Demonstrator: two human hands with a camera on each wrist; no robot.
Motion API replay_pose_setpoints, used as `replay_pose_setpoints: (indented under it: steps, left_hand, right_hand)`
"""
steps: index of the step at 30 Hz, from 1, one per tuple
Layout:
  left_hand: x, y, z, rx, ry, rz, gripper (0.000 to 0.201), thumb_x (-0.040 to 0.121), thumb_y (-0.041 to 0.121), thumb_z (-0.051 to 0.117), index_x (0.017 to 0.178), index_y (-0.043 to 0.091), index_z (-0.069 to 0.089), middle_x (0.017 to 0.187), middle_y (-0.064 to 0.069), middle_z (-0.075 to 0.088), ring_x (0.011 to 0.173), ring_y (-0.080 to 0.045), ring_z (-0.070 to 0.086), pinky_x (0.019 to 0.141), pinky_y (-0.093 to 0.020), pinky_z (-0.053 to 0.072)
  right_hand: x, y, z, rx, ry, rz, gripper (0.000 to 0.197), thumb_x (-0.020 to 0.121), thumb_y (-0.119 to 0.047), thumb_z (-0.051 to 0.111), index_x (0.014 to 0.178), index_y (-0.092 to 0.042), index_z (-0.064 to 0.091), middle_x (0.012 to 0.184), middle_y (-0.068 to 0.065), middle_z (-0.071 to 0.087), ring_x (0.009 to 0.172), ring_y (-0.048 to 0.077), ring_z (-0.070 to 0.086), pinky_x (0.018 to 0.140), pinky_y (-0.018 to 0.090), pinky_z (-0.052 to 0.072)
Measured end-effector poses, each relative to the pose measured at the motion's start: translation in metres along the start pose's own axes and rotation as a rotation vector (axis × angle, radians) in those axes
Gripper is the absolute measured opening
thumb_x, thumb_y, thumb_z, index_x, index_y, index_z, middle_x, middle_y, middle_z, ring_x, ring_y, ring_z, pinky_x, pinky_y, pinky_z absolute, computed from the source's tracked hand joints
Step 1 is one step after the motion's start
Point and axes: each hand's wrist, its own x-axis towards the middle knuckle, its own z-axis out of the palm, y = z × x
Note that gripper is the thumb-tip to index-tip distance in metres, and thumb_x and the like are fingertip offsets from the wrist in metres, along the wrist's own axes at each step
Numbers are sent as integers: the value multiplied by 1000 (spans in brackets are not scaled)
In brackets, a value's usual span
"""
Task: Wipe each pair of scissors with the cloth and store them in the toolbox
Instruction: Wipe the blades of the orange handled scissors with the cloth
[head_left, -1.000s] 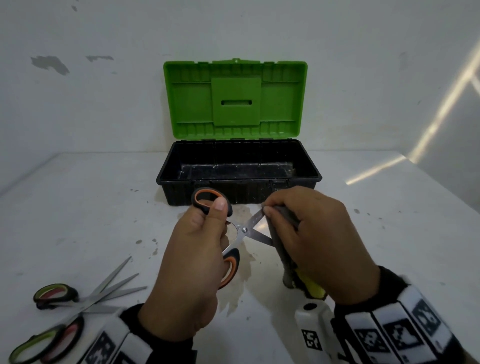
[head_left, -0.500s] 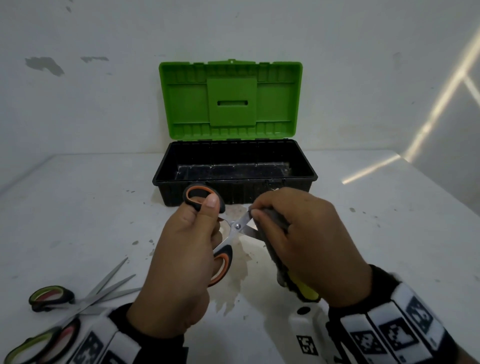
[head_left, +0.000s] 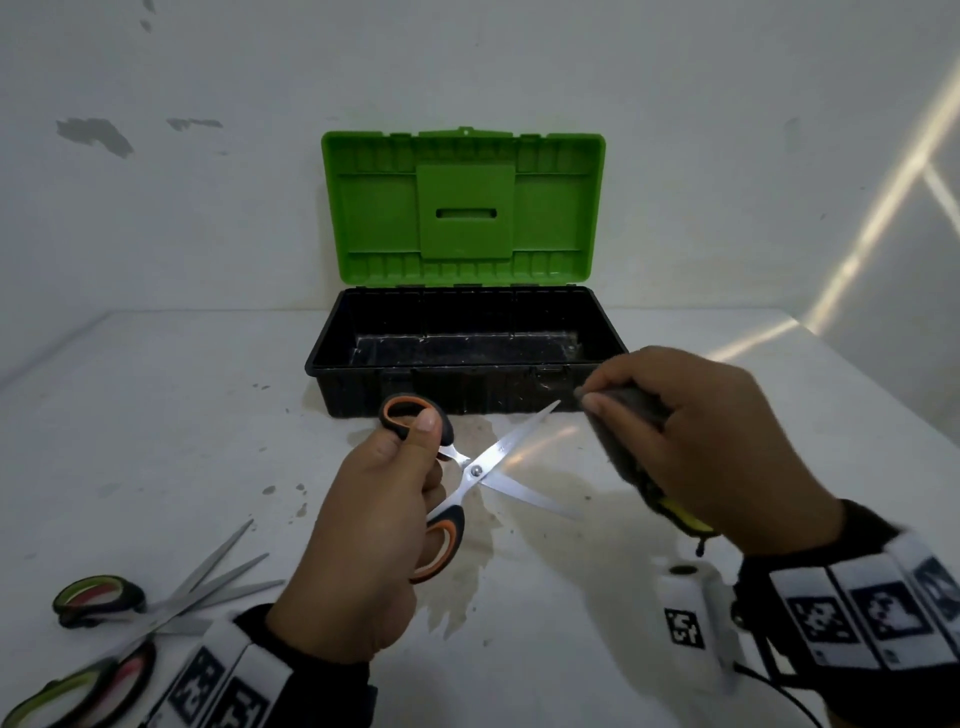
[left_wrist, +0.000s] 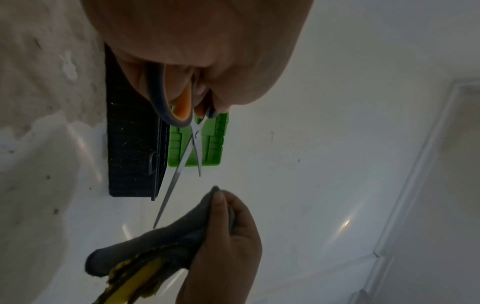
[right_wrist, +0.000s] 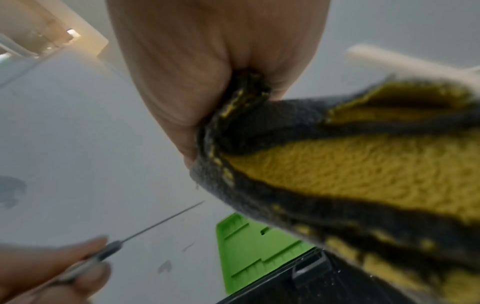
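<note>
The orange-handled scissors (head_left: 470, 475), blades spread, are gripped by the left hand (head_left: 363, 545), just clear of the dark cloth (head_left: 631, 447) pinched in the right hand (head_left: 717, 441)

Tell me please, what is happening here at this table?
A person is cleaning scissors. The left hand holds the orange-handled scissors with blades spread open, while the right hand grips a grey and yellow cloth just past the upper blade's tip, not on it. The toolbox stands open behind, with no scissors visible inside. Two green-handled scissors lie on the table at the left.
</note>
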Motion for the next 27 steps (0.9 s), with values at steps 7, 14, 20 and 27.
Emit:
replay_pose_setpoints:
  steps: [7,14,20,27]
  left_hand:
    - [-4,-1,5,1,-14,5,30,93,49,52,102,24,66,90,2,66,96,-14,63,79,-36,52]
    - [-7,0,4,-2,-29,68,29,95,46,52,90,20,65,62,12,36,75,-15,44,49,-18,41]
    - [-8,1,2,17,-41,30,33,95,46,51,102,18,65,104,17,33,100,-7,26,81,-32,50]
    - [-2,4,-4,4,-19,-46,44,95,42,54,124,10,60,140,-26,42,134,-47,33,107,-60,22]
  right_hand:
    - [-8,-16,32,-41,-73,-115,12,90,-23,58,92,-20,69,85,-7,67,77,8,59,71,21,47]
    - [-7,-17,35,-46,15,-76,9,91,-17,61,88,-18,69,79,-7,64,71,10,57,65,28,49]
    - [-6,5,32,-15,17,34,6,90,-20,64,90,-21,70,83,-10,67,77,5,59,71,21,48]
    - [-5,-3,6,44,95,17,6,89,-19,67,92,-23,69,83,-16,64,79,-1,57,74,8,42]
